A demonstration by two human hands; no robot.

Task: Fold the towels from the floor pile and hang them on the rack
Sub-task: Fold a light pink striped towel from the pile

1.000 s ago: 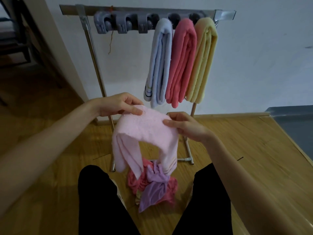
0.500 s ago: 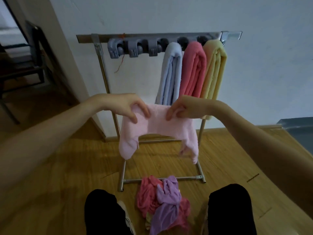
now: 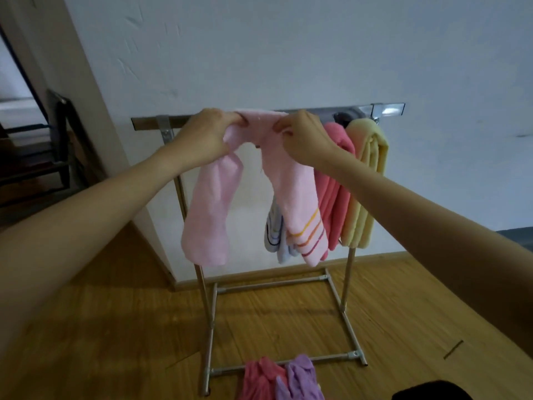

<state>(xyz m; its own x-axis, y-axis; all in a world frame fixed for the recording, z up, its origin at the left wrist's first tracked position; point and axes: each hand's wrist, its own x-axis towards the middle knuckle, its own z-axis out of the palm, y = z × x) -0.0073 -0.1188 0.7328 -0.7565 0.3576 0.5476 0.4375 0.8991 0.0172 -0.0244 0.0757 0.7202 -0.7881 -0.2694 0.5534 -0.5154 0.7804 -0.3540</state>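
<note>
1. The pale pink towel (image 3: 261,180) is up at the rack's top bar (image 3: 150,126), towards the bar's left half, with its middle bunched at bar level and two folded tails hanging down in front. The striped tail drapes over the light blue towel (image 3: 275,235) behind it.
2. The left hand (image 3: 203,137) pinches the fold on its left side, fingers curled into the cloth. The right hand (image 3: 305,137) does the same on the right side, thumb and fingertips nipping the fabric.
3. It looks soft, limp and light. It sags wherever it isn't held, so I'd say the bunched middle is the place to hold it.
4. Terry cloth shouldn't slip much, but the tails hang unevenly and could drag it sideways.
5. The coral towel (image 3: 336,180) and yellow towel (image 3: 366,180) already hang near the bar's right end.
6. More towels lie in the floor pile (image 3: 281,379) against the rack's front base rail.
</note>
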